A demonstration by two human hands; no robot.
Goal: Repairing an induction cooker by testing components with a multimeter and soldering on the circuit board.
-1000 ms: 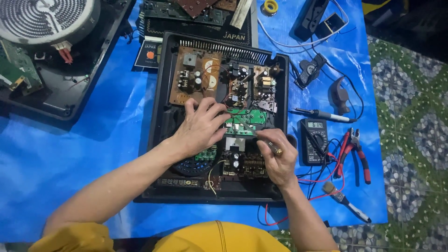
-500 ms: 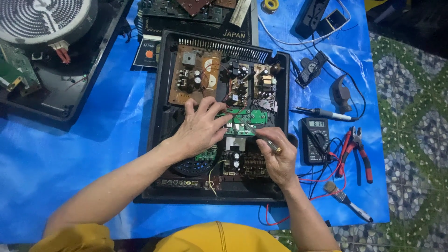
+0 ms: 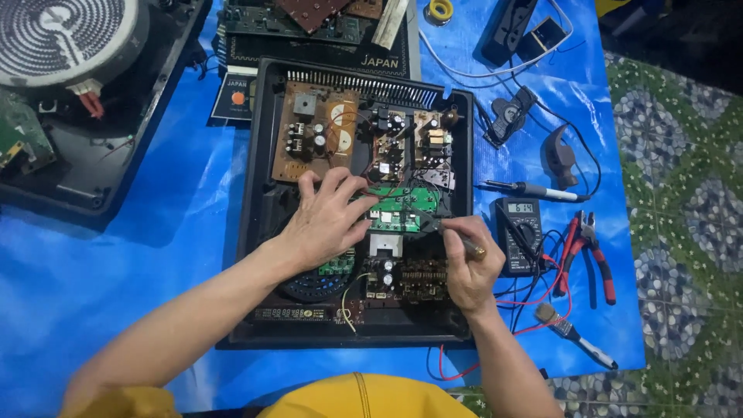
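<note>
Left hand (image 3: 325, 224) flat, fingers spread, steadying small green board (image 3: 402, 209) mid-way in open black casing (image 3: 255, 232); right hand (image 3: 472, 267), grip closed on probe (image 3: 449, 236) tipped at board's edge — best kept steady, touching one contact only

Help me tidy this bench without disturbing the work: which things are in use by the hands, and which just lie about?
In use:
left hand on the green circuit board
right hand gripping a dark tool
open black casing

Lying about:
multimeter
red pliers
brush
soldering iron
coil heater unit
</note>
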